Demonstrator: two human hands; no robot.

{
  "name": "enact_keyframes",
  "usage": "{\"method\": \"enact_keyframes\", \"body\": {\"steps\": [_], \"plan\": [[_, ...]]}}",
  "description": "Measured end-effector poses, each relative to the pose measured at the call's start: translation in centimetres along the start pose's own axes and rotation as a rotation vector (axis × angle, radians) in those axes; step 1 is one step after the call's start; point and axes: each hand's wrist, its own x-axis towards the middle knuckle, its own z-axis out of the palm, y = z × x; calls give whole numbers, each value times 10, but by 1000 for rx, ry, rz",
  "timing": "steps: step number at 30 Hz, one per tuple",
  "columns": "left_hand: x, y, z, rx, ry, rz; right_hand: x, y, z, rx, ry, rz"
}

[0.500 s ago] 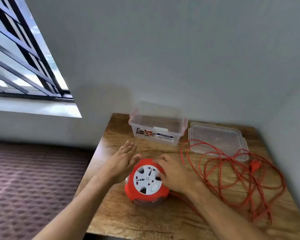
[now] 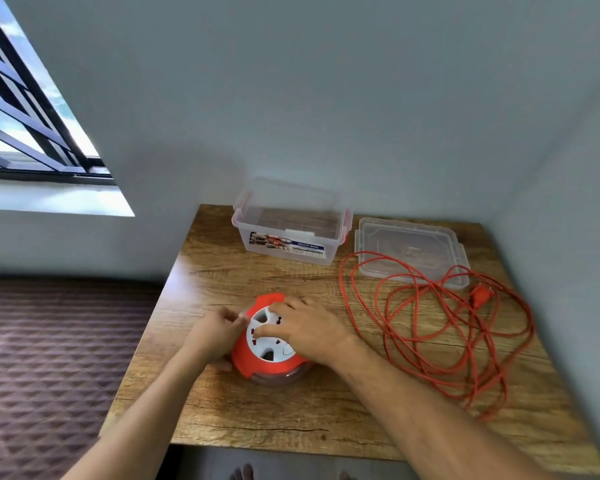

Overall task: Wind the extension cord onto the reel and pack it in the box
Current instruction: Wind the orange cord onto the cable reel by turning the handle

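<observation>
A round red reel (image 2: 267,365) with a white socket face stands near the middle of the wooden table (image 2: 312,417). My left hand (image 2: 215,332) grips its left rim with curled fingers. My right hand (image 2: 309,327) lies flat on top, fingers pressed into the white face. The orange extension cord (image 2: 440,337) sprawls in loose loops on the right of the table, its orange plug (image 2: 480,295) at the far side of the pile. A clear plastic box (image 2: 291,230) stands open and empty at the back.
The box's clear lid (image 2: 409,247) lies flat to the right of the box, with cord loops over its front edge. Walls close the table at the back and right. A patterned bed surface (image 2: 49,358) lies to the left. Toes show under the table's front edge.
My left hand, open beside the reel before, has closed on its left rim. My right hand has slid further onto the white face. The view has shifted slightly.
</observation>
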Motion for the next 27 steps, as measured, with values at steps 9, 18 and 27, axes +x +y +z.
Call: {"method": "enact_keyframes", "body": {"steps": [9,18,27], "plan": [[6,-2,4,-450,-124,-25,-4,19,0,-68,47,-48],[5,2,13,-651,-104,73,-16,23,-1,-25,-2,-156],[-5,30,23,-718,-37,257,-3,10,-22,120,185,361]]}}
